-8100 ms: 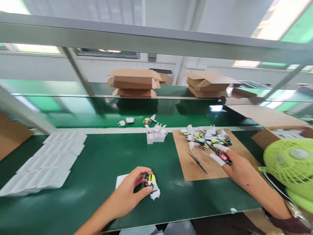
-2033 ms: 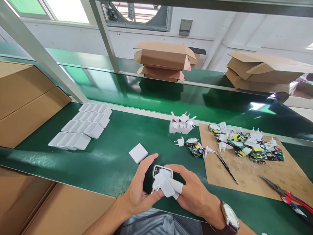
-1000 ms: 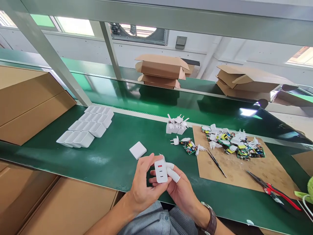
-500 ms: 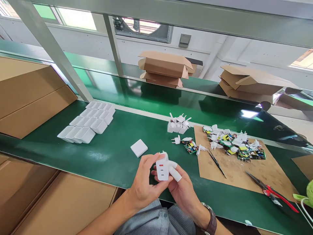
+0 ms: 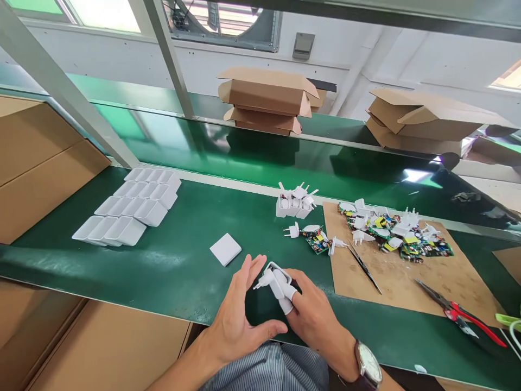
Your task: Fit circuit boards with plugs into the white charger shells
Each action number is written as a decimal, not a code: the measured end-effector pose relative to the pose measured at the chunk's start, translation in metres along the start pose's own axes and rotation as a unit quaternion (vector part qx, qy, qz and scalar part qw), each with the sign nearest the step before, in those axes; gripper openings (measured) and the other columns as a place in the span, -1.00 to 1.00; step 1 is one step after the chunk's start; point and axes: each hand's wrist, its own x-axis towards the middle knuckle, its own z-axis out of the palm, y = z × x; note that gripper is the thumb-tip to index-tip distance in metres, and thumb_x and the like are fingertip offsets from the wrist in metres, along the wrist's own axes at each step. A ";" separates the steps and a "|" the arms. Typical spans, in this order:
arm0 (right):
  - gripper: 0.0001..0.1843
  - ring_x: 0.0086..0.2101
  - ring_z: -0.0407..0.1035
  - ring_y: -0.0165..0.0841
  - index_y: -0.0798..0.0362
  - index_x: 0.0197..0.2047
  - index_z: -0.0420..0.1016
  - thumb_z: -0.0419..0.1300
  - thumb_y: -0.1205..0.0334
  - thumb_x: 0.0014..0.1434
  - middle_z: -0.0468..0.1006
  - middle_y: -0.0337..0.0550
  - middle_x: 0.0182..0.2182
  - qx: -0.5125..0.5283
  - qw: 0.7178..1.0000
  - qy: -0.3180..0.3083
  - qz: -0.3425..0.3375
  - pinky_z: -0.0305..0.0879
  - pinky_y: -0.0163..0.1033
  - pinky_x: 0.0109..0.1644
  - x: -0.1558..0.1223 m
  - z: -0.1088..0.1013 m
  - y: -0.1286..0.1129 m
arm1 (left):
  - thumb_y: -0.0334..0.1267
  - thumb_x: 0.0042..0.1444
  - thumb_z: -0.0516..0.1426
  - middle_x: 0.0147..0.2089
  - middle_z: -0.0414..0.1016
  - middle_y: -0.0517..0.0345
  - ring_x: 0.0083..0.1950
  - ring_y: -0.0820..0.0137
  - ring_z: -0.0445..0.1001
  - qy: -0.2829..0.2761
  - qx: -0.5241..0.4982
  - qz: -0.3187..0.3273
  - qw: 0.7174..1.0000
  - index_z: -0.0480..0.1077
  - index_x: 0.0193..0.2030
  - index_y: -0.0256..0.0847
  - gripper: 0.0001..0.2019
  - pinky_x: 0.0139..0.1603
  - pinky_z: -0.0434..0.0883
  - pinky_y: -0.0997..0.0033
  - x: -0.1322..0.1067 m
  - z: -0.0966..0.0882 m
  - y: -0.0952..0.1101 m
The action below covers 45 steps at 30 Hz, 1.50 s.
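Observation:
In my right hand (image 5: pixel 311 307) is a white charger (image 5: pixel 268 278), its open-topped housing tilted and a two-pin plug sticking out to the left. White finger covers are on that hand's fingers. My left hand (image 5: pixel 240 312) is just left of the charger, thumb and fingers spread, with nothing in its grasp. A flat white square piece (image 5: pixel 225 249) lies on the green bench beyond my left hand. Past the charger, a loose circuit board (image 5: pixel 317 239) with white plug parts lies at the edge of a brown board.
Rows of white empty housings (image 5: pixel 130 203) stand at left. Housings with plugs (image 5: pixel 295 203) stand at the back. On the brown board (image 5: pixel 391 290) are a circuit-board pile (image 5: pixel 396 231), tweezers (image 5: pixel 365 267) and red-handled pliers (image 5: pixel 456 312). Cartons (image 5: pixel 266 98) sit behind.
My right hand has turned the charger, so its port face no longer shows and its open end and plug do. My left hand has let go and spread its fingers. The view has shifted slightly.

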 end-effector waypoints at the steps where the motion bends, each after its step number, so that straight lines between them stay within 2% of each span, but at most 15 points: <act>1: -0.50 -0.12 0.53 -0.22 0.02 0.08 0.47 0.05 0.57 0.13 0.56 0.08 -0.01 -0.002 1.000 0.002 0.002 0.59 -0.17 -0.18 0.000 0.000 0.000 | 0.17 0.14 0.30 0.44 0.27 -0.38 0.43 -0.09 0.34 -0.005 -0.004 -0.003 1.000 -0.41 0.58 -0.08 0.15 0.29 0.43 -0.27 0.000 0.001 0.000; 6: -0.48 -0.04 0.52 -0.20 0.00 0.18 0.42 0.07 0.54 0.19 0.55 0.09 0.03 0.008 1.000 0.022 0.013 0.59 -0.13 -0.08 0.002 -0.011 -0.009 | 0.18 0.13 0.29 0.51 0.09 -0.48 0.47 -0.10 0.27 0.014 -0.017 0.026 0.999 -0.42 0.58 -0.16 0.18 0.33 0.41 -0.19 -0.004 0.001 0.007; 11: -0.52 -0.07 0.51 -0.15 0.06 0.05 0.48 0.05 0.57 0.11 0.56 0.14 0.01 0.021 1.000 0.005 0.001 0.58 -0.12 -0.18 -0.005 -0.005 -0.007 | 0.17 0.20 0.24 0.50 0.12 -0.48 0.51 -0.03 0.20 -0.004 -0.019 0.039 0.999 -0.48 0.58 -0.22 0.15 0.38 0.37 -0.16 -0.007 0.000 0.013; 13: -0.59 -0.06 0.52 -0.13 0.03 -0.01 0.52 0.07 0.53 0.13 0.56 0.13 0.03 0.071 0.997 -0.013 0.034 0.57 -0.10 -0.18 -0.005 0.000 -0.006 | 0.14 0.22 0.23 0.48 0.18 -0.46 0.49 -0.02 0.25 -0.010 -0.014 0.042 0.999 -0.47 0.58 -0.21 0.12 0.36 0.40 -0.16 -0.006 0.001 0.014; 15: -0.67 -0.07 0.53 -0.16 -0.02 -0.01 0.54 0.12 0.43 0.22 0.58 0.06 0.04 0.186 0.975 0.000 0.118 0.56 -0.08 -0.12 -0.002 0.002 -0.009 | 0.07 0.20 0.29 0.47 0.20 -0.45 0.47 -0.02 0.29 0.005 0.000 0.047 0.999 -0.42 0.58 -0.21 0.12 0.32 0.44 -0.15 -0.005 0.005 0.013; 16: -0.72 -0.08 0.54 -0.18 -0.05 0.01 0.54 0.14 0.36 0.27 0.59 0.03 0.02 0.272 0.946 0.014 0.178 0.56 -0.08 -0.09 0.001 0.002 -0.011 | 0.00 0.19 0.32 0.46 0.23 -0.43 0.45 -0.01 0.32 0.024 0.008 0.047 0.999 -0.37 0.58 -0.20 0.10 0.31 0.45 -0.13 -0.004 0.007 0.013; 17: -0.75 -0.10 0.55 -0.19 -0.06 0.03 0.53 0.18 0.26 0.31 0.61 0.01 -0.01 0.369 0.897 0.026 0.243 0.56 -0.08 -0.09 0.004 0.002 -0.015 | -0.09 0.20 0.33 0.43 0.27 -0.39 0.42 0.01 0.36 0.051 0.016 0.048 0.997 -0.30 0.58 -0.19 0.05 0.30 0.47 -0.09 -0.003 0.009 0.013; 19: -0.72 -0.16 0.58 -0.19 -0.05 0.05 0.52 0.24 0.06 0.32 0.65 -0.02 -0.08 0.544 0.759 0.037 0.356 0.57 -0.09 -0.13 0.010 -0.001 -0.024 | -0.29 0.23 0.30 0.34 0.40 -0.28 0.34 0.11 0.45 0.104 0.017 0.053 0.993 -0.17 0.57 -0.18 -0.08 0.27 0.50 0.00 -0.001 0.012 0.014; 20: -0.67 -0.19 0.60 -0.18 -0.03 0.04 0.53 0.27 -0.01 0.30 0.66 -0.03 -0.12 0.606 0.691 0.034 0.392 0.57 -0.08 -0.14 0.013 -0.002 -0.028 | -0.37 0.23 0.27 0.28 0.45 -0.22 0.30 0.16 0.48 0.122 0.011 0.057 0.991 -0.14 0.56 -0.18 -0.12 0.26 0.50 0.04 0.000 0.014 0.014; 21: -0.64 -0.22 0.61 -0.17 -0.01 0.01 0.54 0.30 -0.05 0.27 0.68 -0.03 -0.16 0.650 0.638 0.031 0.413 0.57 -0.06 -0.14 0.016 -0.003 -0.032 | -0.41 0.24 0.25 0.24 0.49 -0.18 0.28 0.19 0.50 0.134 0.002 0.064 0.989 -0.13 0.56 -0.18 -0.14 0.26 0.50 0.05 0.001 0.015 0.015; 22: -0.62 -0.24 0.61 -0.17 0.01 -0.02 0.55 0.33 -0.06 0.24 0.68 -0.04 -0.19 0.677 0.600 0.028 0.425 0.57 -0.05 -0.12 0.018 -0.004 -0.036 | -0.43 0.23 0.24 0.21 0.51 -0.16 0.26 0.19 0.50 0.137 -0.006 0.069 0.988 -0.14 0.56 -0.19 -0.13 0.25 0.50 0.06 0.003 0.015 0.017; 24: -0.61 -0.27 0.62 -0.18 0.04 -0.05 0.57 0.39 -0.05 0.18 0.69 -0.05 -0.21 0.701 0.563 0.030 0.436 0.56 -0.05 -0.10 0.020 -0.005 -0.040 | -0.42 0.21 0.26 0.22 0.51 -0.17 0.27 0.18 0.49 0.133 -0.015 0.070 0.989 -0.16 0.56 -0.20 -0.10 0.27 0.47 0.05 0.006 0.016 0.019; 28: -0.58 -0.27 0.64 -0.18 0.06 -0.04 0.59 0.40 -0.04 0.16 0.71 -0.04 -0.21 0.707 0.551 0.036 0.443 0.55 -0.08 -0.09 0.019 -0.005 -0.042 | -0.40 0.20 0.28 0.22 0.53 -0.16 0.27 0.19 0.48 0.128 -0.018 0.066 0.989 -0.16 0.55 -0.19 -0.09 0.28 0.44 0.04 0.009 0.016 0.024; 34: -0.61 -0.27 0.64 -0.18 0.04 -0.02 0.58 0.36 -0.04 0.20 0.71 -0.06 -0.22 0.701 0.556 0.032 0.446 0.54 -0.06 -0.08 0.016 -0.004 -0.044 | -0.37 0.22 0.27 0.22 0.53 -0.11 0.23 0.20 0.49 0.131 -0.013 0.051 0.990 -0.14 0.54 -0.09 -0.12 0.25 0.46 0.01 0.009 0.016 0.026; 45: -0.64 -0.21 0.63 -0.14 0.03 -0.01 0.58 0.35 0.00 0.22 0.70 -0.05 -0.20 0.711 0.553 0.024 0.434 0.54 0.02 -0.01 0.017 -0.004 -0.045 | -0.37 0.22 0.26 0.23 0.52 -0.11 0.23 0.19 0.47 0.123 -0.007 0.052 0.991 -0.11 0.54 -0.09 -0.14 0.22 0.47 0.03 0.009 0.012 0.025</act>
